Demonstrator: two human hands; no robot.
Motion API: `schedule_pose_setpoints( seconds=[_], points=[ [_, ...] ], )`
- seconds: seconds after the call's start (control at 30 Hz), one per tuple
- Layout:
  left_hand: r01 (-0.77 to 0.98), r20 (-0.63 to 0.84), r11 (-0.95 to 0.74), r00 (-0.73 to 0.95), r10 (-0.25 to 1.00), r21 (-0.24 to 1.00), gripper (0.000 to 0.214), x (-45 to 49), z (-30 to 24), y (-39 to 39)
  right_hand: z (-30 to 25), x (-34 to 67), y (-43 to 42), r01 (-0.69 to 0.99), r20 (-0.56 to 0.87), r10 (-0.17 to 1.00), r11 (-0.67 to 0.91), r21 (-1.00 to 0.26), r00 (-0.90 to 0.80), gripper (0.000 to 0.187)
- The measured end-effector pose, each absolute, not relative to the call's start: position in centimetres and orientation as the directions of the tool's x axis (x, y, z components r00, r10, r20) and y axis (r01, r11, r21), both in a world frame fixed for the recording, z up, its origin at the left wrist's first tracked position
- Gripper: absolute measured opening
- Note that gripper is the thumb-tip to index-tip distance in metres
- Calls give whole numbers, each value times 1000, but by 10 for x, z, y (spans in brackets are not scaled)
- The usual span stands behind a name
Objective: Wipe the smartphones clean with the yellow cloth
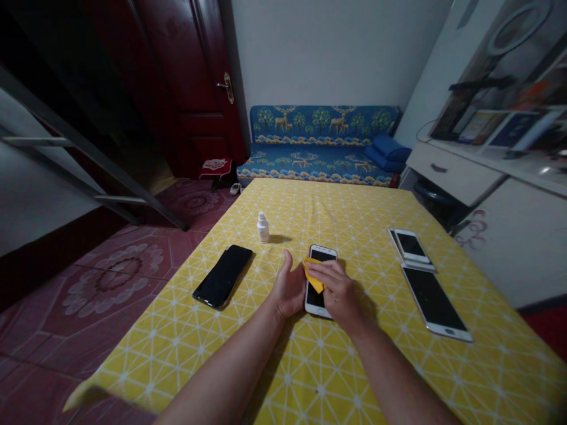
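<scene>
A white-framed smartphone (315,308) with a dark screen lies at the middle of the table. My right hand (340,290) presses a folded orange-yellow cloth (315,282) onto its screen, fingers closed over the cloth. Against the phone's left edge rests my left hand (290,289), thumb raised and apart; the tips of its other fingers are partly hidden beside the phone and cloth. Farther left lies a black smartphone (224,276). A small white spray bottle (263,228) stands upright beyond my left hand.
The table has a yellow patterned tablecloth (287,378). At its right lie a small white phone (411,246), overlapping a flat device, and a larger white-framed tablet-like device (436,304). Behind are a blue patterned sofa (319,159), a red stool (216,167) and a white desk (456,171).
</scene>
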State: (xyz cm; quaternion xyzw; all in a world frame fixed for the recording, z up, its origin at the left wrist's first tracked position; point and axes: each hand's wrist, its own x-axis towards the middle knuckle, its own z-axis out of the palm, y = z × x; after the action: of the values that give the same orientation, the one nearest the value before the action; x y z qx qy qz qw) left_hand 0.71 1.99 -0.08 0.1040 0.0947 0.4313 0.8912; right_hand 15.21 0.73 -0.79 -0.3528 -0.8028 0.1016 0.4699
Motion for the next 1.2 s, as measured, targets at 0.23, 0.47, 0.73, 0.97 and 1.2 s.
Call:
schedule_pose_setpoints(
  seconds=[0.23, 0.47, 0.73, 0.97, 1.2],
  points=[
    [-828, -60, 511, 512, 857, 230, 65, -1, -2, 28, -1, 146, -4, 252, 703, 593, 804, -538, -392, 39],
    [-789, -43, 546, 558, 828, 280, 67, 0, -3, 25, -7, 153, 5, 400, 715, 622, 772, -494, -318, 44],
    [-703, -51, 614, 642, 765, 359, 70, 4, 2, 19, -10, 164, 15, 614, 689, 708, 616, -493, -157, 51],
    [-659, -42, 651, 690, 723, 378, 79, 4, 2, 18, -10, 169, 12, 519, 665, 738, 526, -674, 114, 50],
    [-680, -53, 644, 672, 739, 351, 74, 2, 0, 20, -14, 180, 15, 3, 190, 814, 226, -974, 549, 29]
  ],
)
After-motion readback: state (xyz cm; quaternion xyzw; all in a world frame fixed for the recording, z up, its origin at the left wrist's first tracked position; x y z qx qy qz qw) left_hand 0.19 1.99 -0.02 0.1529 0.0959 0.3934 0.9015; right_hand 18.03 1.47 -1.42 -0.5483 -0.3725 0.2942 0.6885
